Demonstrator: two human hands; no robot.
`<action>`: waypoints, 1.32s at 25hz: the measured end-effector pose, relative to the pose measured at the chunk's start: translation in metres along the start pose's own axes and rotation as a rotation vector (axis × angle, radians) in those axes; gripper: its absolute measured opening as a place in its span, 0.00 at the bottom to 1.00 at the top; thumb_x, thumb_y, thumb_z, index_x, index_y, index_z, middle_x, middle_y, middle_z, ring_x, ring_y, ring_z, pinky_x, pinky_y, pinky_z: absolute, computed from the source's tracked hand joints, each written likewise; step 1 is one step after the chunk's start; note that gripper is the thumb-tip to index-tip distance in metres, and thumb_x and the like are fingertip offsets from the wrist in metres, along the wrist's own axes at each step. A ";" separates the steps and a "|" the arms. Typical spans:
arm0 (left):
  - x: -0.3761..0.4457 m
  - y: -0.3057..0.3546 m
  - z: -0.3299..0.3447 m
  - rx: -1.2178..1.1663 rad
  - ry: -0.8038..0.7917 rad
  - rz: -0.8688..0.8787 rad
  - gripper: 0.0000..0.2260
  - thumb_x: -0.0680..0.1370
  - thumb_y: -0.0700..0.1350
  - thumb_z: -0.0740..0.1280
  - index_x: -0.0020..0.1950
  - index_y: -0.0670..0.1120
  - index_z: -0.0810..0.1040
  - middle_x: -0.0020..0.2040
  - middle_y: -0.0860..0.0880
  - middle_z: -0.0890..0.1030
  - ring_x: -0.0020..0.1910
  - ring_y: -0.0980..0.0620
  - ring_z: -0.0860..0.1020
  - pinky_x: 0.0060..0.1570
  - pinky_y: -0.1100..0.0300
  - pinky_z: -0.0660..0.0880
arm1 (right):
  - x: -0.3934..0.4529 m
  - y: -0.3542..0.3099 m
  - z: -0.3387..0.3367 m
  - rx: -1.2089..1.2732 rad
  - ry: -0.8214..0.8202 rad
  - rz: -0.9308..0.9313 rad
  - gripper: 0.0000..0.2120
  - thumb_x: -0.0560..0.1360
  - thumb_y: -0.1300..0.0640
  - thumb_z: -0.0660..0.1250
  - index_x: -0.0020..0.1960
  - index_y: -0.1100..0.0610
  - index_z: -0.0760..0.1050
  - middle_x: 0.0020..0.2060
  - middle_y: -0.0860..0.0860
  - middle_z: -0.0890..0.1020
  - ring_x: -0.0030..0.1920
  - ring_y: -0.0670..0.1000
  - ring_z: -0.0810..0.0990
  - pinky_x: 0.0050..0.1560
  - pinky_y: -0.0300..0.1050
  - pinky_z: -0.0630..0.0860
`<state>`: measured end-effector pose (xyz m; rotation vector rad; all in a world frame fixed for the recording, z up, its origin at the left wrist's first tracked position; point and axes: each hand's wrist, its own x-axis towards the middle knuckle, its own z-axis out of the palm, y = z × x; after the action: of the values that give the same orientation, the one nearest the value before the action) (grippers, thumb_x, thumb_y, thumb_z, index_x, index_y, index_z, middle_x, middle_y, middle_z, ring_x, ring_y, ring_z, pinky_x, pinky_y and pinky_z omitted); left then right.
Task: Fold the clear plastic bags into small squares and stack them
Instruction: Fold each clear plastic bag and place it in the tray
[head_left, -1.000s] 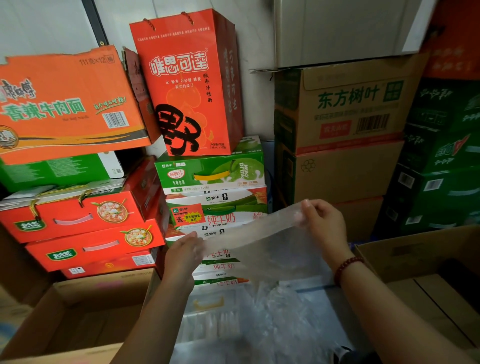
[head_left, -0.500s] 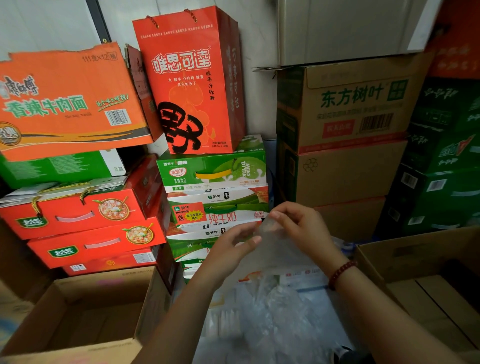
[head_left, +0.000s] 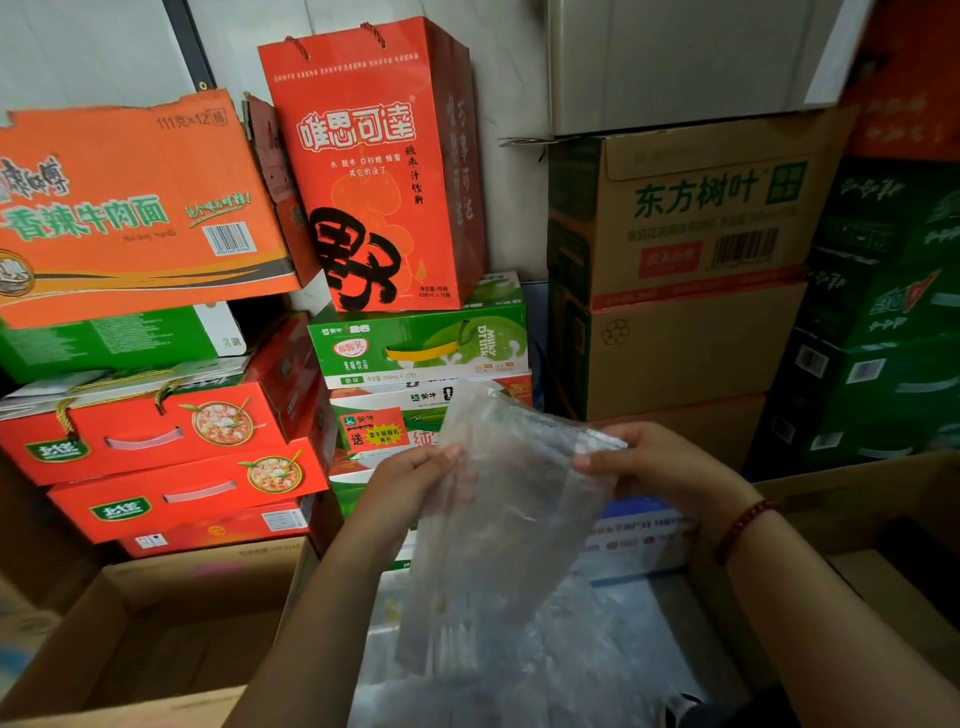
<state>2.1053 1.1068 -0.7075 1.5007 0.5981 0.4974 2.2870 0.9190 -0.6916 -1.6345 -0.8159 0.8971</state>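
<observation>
A clear plastic bag (head_left: 511, 499) hangs in the air in front of me, held by both hands near its top. My left hand (head_left: 415, 480) pinches its left edge. My right hand (head_left: 660, 465), with a red bead bracelet on the wrist, pinches its right edge. The bag droops downward as a long narrow sheet, its upper corner standing up above the hands. Below it lies a heap of more clear plastic bags (head_left: 587, 649).
Stacked cartons fill the wall ahead: red boxes (head_left: 156, 467) at left, green milk boxes (head_left: 421, 343) in the middle, brown cartons (head_left: 685, 291) at right. An open cardboard box (head_left: 171, 623) stands lower left and another (head_left: 893, 519) lower right.
The hands came together, folding the stretched bag, then moved apart again. The bag now hangs as a narrower, longer strip between them.
</observation>
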 end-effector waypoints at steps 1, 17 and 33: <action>0.000 -0.001 -0.002 -0.010 0.016 -0.005 0.09 0.78 0.43 0.66 0.41 0.44 0.83 0.38 0.47 0.84 0.36 0.51 0.82 0.43 0.56 0.78 | 0.001 0.002 0.000 0.109 0.031 0.003 0.19 0.64 0.54 0.74 0.50 0.65 0.79 0.42 0.57 0.84 0.43 0.55 0.84 0.48 0.50 0.80; -0.003 -0.005 0.022 0.242 0.470 0.266 0.12 0.82 0.45 0.59 0.45 0.46 0.80 0.24 0.49 0.71 0.20 0.59 0.70 0.24 0.67 0.66 | 0.003 0.005 0.054 -0.361 0.579 -0.139 0.15 0.81 0.53 0.58 0.38 0.57 0.72 0.31 0.50 0.75 0.31 0.47 0.72 0.31 0.42 0.66; 0.007 -0.012 -0.002 -0.091 0.228 0.010 0.26 0.72 0.58 0.72 0.68 0.53 0.72 0.63 0.50 0.76 0.61 0.51 0.75 0.56 0.57 0.73 | -0.007 -0.003 0.036 0.055 0.207 -0.036 0.34 0.75 0.62 0.68 0.73 0.43 0.56 0.44 0.59 0.81 0.41 0.53 0.82 0.42 0.46 0.81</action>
<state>2.1091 1.1127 -0.7196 1.3711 0.7358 0.7012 2.2518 0.9302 -0.6936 -1.6280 -0.6698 0.7055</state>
